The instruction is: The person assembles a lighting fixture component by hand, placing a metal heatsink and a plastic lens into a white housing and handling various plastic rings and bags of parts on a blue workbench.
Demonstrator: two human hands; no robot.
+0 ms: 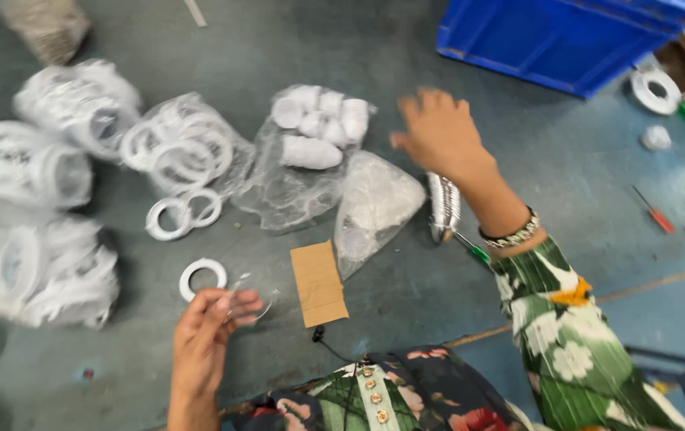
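Observation:
My left hand point(207, 327) is low near my lap, its fingers pinched on a small clear round disc point(248, 297). A white ring point(202, 276) lies on the grey floor just above it. My right hand point(438, 132) reaches forward with fingers spread and holds nothing; it hovers right of an open clear bag of white caps point(314, 128) and above a sealed clear bag point(374, 203). A shiny ribbed metal piece point(443, 206) lies under my right wrist.
Bags of white rings point(187, 148) and more bundles point(31, 168) crowd the left. A cardboard piece point(318, 283) lies in the middle. A blue crate point(558, 36) stands at the back right, with a tape roll point(655, 89) and a red screwdriver point(654, 211) beside it.

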